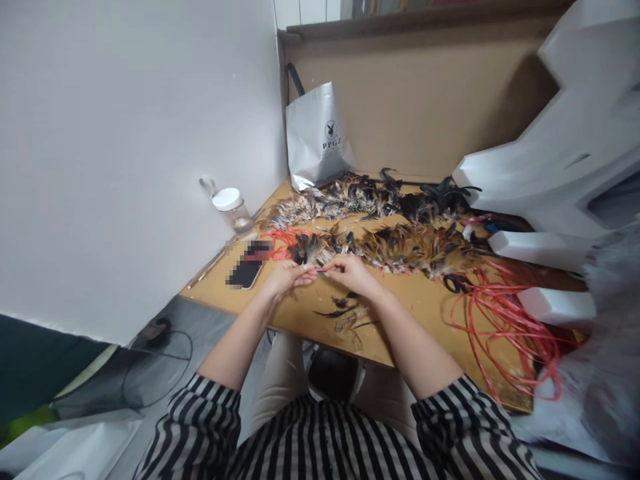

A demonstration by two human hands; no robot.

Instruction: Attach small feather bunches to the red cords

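My left hand [290, 277] and my right hand [353, 272] meet low over the front of the wooden table [300, 310]. Fingers of both hands are pinched on a thin reddish string [321, 269] that shows between them. Just beyond the fingertips a small bunch of dark and pale feathers [309, 250] stands up; whether it is tied to the string I cannot tell. To the right of it runs a row of brown and black feather bunches [420, 247]. Loose feathers [350, 310] lie on the table below my right hand.
Another feather row [345, 200] lies farther back, before a silver bag [320, 137]. At left are a phone [247, 270] and a white-lidded jar [233, 210]. At right are black-handled scissors [456, 284], a tangle of red strings [515, 327] and white foam pieces [545, 167].
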